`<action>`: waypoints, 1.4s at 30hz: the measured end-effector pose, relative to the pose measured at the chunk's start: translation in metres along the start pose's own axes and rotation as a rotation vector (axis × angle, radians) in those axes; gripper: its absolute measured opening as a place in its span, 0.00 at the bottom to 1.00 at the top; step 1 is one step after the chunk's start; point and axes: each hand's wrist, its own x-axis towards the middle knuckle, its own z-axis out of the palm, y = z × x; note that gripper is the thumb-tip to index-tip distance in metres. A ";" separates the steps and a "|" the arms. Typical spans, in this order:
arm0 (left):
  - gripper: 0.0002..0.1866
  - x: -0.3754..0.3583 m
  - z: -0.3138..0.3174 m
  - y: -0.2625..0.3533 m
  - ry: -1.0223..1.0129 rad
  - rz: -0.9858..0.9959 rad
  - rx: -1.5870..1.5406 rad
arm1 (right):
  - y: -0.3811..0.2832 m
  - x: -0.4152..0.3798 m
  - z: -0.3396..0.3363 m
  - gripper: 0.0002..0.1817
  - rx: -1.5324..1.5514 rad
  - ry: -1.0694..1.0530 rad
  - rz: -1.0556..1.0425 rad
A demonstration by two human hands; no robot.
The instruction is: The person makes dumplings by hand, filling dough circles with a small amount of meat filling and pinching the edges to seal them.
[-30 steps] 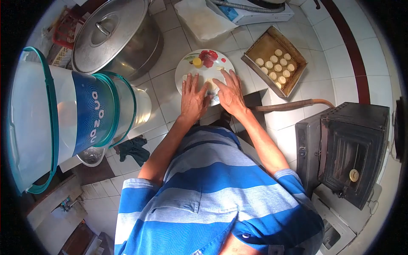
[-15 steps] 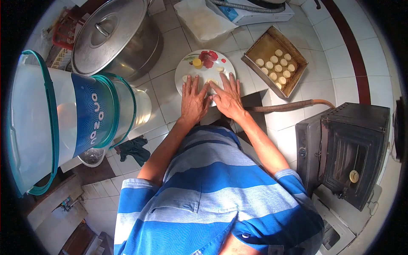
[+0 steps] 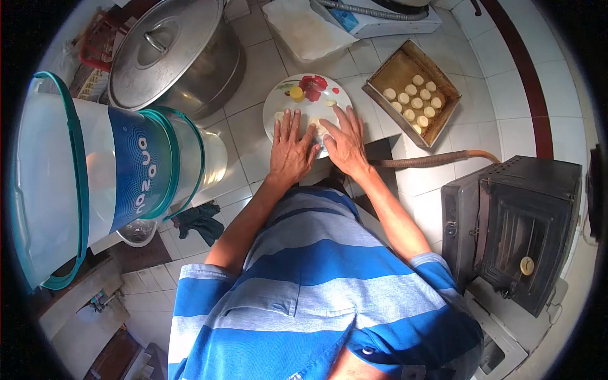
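A white plate [image 3: 273, 101] with a red flower print lies on the tiled counter. My left hand [image 3: 292, 149] rests over its near left part, fingers stretched out. Opposite it, my right hand [image 3: 346, 142] spreads its fingers over the near right part. Between my fingertips a pale, flat piece of what looks like dough [image 3: 319, 126] shows, partly hidden by the hands. A small round yellow thing [image 3: 296, 93], like a cap or cutter, sits farther back on the plate. Near the right fingertips is a small pale scrap [image 3: 330, 102].
At the right, a metal baking tin [image 3: 396, 69] holds several pale rounds. A large lidded steel pot [image 3: 215, 76] and a transparent bucket [image 3: 95, 164] stand left. A plastic bag [image 3: 310, 28] lies behind the plate. A hose [image 3: 430, 162] runs toward a small black oven [image 3: 525, 221].
My right hand has shifted slightly right and its fingers have drawn away from the left, uncovering more of the pale piece. The left hand stays nearly in place.
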 end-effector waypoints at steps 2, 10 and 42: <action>0.28 0.000 0.000 0.000 0.004 -0.003 -0.003 | -0.001 -0.001 -0.006 0.22 -0.079 -0.021 -0.014; 0.25 0.003 0.005 0.002 0.045 0.016 -0.040 | -0.001 0.000 -0.009 0.22 -0.172 -0.048 -0.105; 0.31 0.000 0.000 0.001 0.018 -0.058 -0.065 | -0.003 -0.006 -0.003 0.22 -0.171 -0.040 -0.135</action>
